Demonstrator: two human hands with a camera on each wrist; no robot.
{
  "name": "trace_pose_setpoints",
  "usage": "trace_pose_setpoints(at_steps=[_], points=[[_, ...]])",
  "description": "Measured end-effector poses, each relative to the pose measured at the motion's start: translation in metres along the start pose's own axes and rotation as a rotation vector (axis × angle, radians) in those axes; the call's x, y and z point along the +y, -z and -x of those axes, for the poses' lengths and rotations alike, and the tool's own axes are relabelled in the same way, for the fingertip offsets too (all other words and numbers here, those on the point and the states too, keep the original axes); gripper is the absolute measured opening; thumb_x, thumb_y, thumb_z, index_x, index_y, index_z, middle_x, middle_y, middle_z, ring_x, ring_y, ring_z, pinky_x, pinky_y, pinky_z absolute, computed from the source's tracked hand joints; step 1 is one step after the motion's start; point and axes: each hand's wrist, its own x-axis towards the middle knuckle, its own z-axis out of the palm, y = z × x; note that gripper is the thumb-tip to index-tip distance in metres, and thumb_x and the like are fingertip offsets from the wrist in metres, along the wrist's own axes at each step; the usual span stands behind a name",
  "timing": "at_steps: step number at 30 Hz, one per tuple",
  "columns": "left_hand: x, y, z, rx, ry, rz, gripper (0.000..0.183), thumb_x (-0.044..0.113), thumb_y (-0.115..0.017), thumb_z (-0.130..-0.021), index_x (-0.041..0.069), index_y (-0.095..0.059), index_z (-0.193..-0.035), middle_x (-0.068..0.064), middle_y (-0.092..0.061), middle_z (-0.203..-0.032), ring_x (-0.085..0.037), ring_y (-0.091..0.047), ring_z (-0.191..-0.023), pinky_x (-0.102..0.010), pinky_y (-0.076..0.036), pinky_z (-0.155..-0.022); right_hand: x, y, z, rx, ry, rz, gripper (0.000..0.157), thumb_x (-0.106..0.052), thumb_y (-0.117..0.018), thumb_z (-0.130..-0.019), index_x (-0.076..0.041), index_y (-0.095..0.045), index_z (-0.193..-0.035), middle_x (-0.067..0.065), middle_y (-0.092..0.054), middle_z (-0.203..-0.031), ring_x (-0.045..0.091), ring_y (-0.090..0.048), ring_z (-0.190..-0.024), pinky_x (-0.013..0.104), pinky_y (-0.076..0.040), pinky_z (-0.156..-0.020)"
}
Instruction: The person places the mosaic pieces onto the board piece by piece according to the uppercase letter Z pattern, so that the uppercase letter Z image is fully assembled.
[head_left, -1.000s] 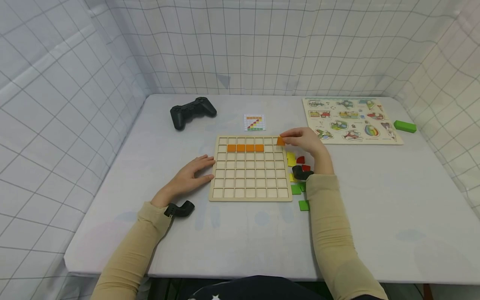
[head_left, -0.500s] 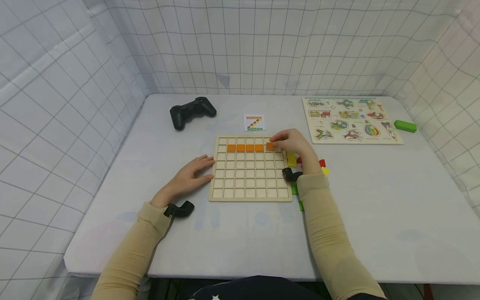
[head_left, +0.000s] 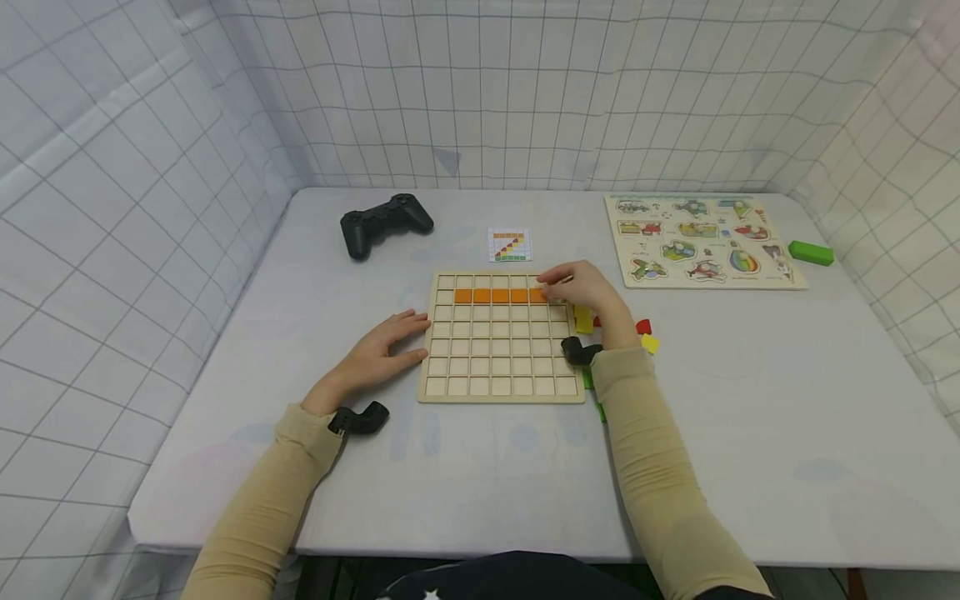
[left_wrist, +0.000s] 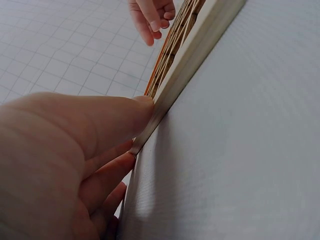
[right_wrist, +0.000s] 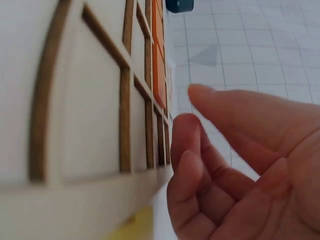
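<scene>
A wooden grid board point(head_left: 500, 350) lies on the table, with several orange square tiles point(head_left: 482, 296) side by side in its second row. My left hand point(head_left: 371, 354) rests at the board's left edge. In the left wrist view, its thumb point(left_wrist: 115, 112) and straight fingertips touch the board's side point(left_wrist: 182, 65). Over the upper right cells is my right hand point(head_left: 583, 289), close to the last tile of the orange row. The right wrist view shows its thumb point(right_wrist: 240, 110) and loosely bent fingers apart, holding nothing, beside the seated orange tile point(right_wrist: 158, 75).
Yellow point(head_left: 583, 318), red point(head_left: 643, 327) and green pieces point(head_left: 588, 379) lie right of the board, partly hidden by the right arm. Behind stand a small pattern card point(head_left: 509, 246) and a black game controller point(head_left: 386, 222). A picture puzzle point(head_left: 705, 242) and green block point(head_left: 811, 252) are back right.
My right hand has carried an orange tile leftward from the board's upper right corner, set it into the second row at the end of the orange line, and released it. The left hand stays still.
</scene>
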Motion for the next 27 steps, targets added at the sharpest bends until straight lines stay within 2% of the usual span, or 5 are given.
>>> trace_pose_setpoints(at_steps=[3,12,17,27], points=[[0.000,0.000,0.000,-0.001,0.000,0.003,0.054,0.032,-0.059,-0.093,0.006,-0.046,-0.139,-0.008,-0.037,-0.147,-0.026,-0.020,-0.140,-0.045,-0.016,-0.114,0.003,0.006,0.002,0.017,0.000,-0.005,0.032,-0.022,-0.061,-0.092,-0.012,-0.064,-0.121,0.011,-0.058,-0.120,0.027,-0.055,-0.103,0.040,-0.049,-0.085],[0.000,0.000,0.000,-0.002,0.004,0.003,0.054,0.033,-0.059,-0.093,0.007,-0.046,-0.139,-0.008,-0.036,-0.147,-0.026,-0.020,-0.140,-0.045,-0.016,-0.114,0.014,0.029,0.015,0.052,0.015,-0.084,0.034,-0.024,-0.066,-0.089,-0.010,-0.065,-0.119,0.011,-0.059,-0.116,0.027,-0.052,-0.103,0.043,-0.044,-0.090],[0.001,0.001,0.001,-0.003,0.006,0.011,0.054,0.034,-0.059,-0.093,0.008,-0.046,-0.139,-0.008,-0.036,-0.148,-0.026,-0.019,-0.140,-0.045,-0.016,-0.114,0.021,0.036,0.021,0.023,0.031,-0.071,0.034,-0.024,-0.068,-0.087,-0.007,-0.066,-0.116,0.011,-0.061,-0.115,0.026,-0.053,-0.102,0.042,-0.045,-0.089],[0.003,0.001,0.001,-0.006,0.010,0.007,0.054,0.033,-0.059,-0.094,0.007,-0.046,-0.139,-0.008,-0.036,-0.148,-0.026,-0.019,-0.140,-0.045,-0.016,-0.115,0.034,0.043,0.027,-0.058,-0.060,-0.091,0.039,-0.029,-0.072,-0.083,-0.011,-0.065,-0.117,0.007,-0.062,-0.117,0.024,-0.051,-0.106,0.045,-0.039,-0.097]])
